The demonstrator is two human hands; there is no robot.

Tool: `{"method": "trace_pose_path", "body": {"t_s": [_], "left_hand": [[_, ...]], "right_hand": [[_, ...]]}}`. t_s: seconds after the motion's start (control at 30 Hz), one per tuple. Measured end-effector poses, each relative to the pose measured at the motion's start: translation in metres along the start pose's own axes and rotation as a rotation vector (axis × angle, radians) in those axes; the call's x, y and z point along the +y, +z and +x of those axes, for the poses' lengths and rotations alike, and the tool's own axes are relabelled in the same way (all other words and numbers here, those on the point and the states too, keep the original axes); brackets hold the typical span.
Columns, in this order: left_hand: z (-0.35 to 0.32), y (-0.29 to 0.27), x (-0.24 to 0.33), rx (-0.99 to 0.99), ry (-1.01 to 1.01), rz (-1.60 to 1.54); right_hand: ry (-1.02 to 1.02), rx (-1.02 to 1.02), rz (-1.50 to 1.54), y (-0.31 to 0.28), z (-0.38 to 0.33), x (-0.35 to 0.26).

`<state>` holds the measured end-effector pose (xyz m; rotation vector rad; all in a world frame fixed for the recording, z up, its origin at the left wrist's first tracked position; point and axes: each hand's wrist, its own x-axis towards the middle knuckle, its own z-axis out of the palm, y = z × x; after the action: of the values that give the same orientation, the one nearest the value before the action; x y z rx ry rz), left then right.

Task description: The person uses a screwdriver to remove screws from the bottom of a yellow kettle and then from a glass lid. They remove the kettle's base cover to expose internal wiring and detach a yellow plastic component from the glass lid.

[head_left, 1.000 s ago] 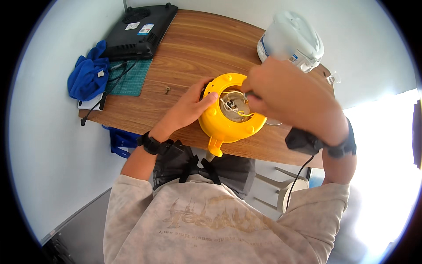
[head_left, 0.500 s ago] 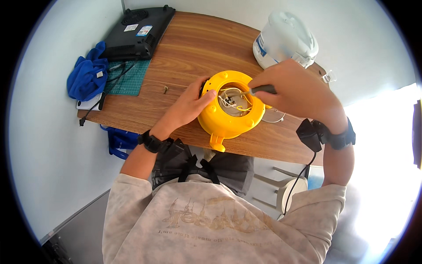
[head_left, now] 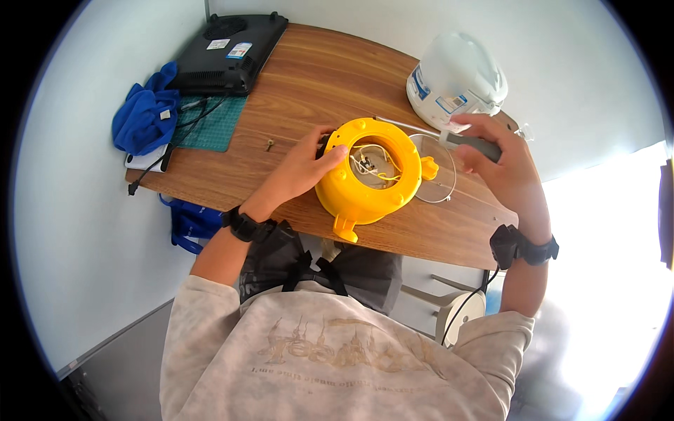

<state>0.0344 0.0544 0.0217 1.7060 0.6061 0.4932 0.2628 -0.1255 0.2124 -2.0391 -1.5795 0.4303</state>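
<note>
A yellow plastic appliance housing [head_left: 345, 205] rests on the table with its round opening facing up. White and yellow wires [head_left: 366, 165] lie inside that opening. My left hand [head_left: 307, 160] grips the housing's left side, thumb on the rim and the other fingers partly hidden behind it. To the right, my right hand [head_left: 507, 160] holds a screwdriver [head_left: 476, 145] by its grey handle. Its metal shaft points left, above the far edge of the housing and apart from the opening. Beside the housing, partly behind its yellow tab, lies a clear round disc [head_left: 442, 179] with a thin rim.
A white lidded tub [head_left: 456, 77] stands at the far right. At the far left are a black flat device [head_left: 225, 59], a blue cloth [head_left: 144, 116], a green cutting mat [head_left: 219, 130] and a black cable [head_left: 144, 179]. A small brass-coloured part [head_left: 269, 144] lies left of my left hand.
My right hand has drawn the screwdriver out of the housing's opening and moved right, turning the shaft sideways. My left hand keeps its hold on the housing.
</note>
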Motion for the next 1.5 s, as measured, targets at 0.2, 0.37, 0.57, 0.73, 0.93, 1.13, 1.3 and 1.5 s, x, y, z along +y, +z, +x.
{"method": "trace_pose_path", "body": {"t_s": [0.2, 0.37, 0.57, 0.73, 0.93, 1.13, 1.3, 1.5], "left_hand": [[0.001, -0.008, 0.013, 0.137, 0.037, 0.102], [0.006, -0.037, 0.016, 0.354, 0.092, 0.138], [-0.012, -0.018, 0.064, 0.327, 0.624, 0.625], [-0.015, 0.008, 0.054, 0.078, 0.647, 0.804], [-0.020, -0.001, 0.055, -0.018, 0.632, 0.823], [-0.028, -0.010, 0.060, 0.045, 0.647, 0.754], [-0.049, -0.034, 0.042, 0.243, 0.384, 0.617], [-0.078, -0.041, 0.026, 0.117, 0.059, 0.419]], "right_hand": [[0.107, 0.199, 0.444, 0.020, -0.019, 0.038], [0.211, 0.329, 0.967, 0.061, -0.039, 0.057], [0.252, 0.368, 1.319, 0.109, -0.050, 0.088], [0.298, 0.305, 1.399, 0.142, -0.055, 0.089], [0.286, 0.211, 1.140, 0.158, -0.059, 0.071], [0.250, 0.127, 1.005, 0.162, -0.059, 0.052], [0.356, 0.132, 0.992, 0.170, -0.052, 0.047], [0.386, 0.133, 1.209, 0.177, -0.030, 0.036]]}}
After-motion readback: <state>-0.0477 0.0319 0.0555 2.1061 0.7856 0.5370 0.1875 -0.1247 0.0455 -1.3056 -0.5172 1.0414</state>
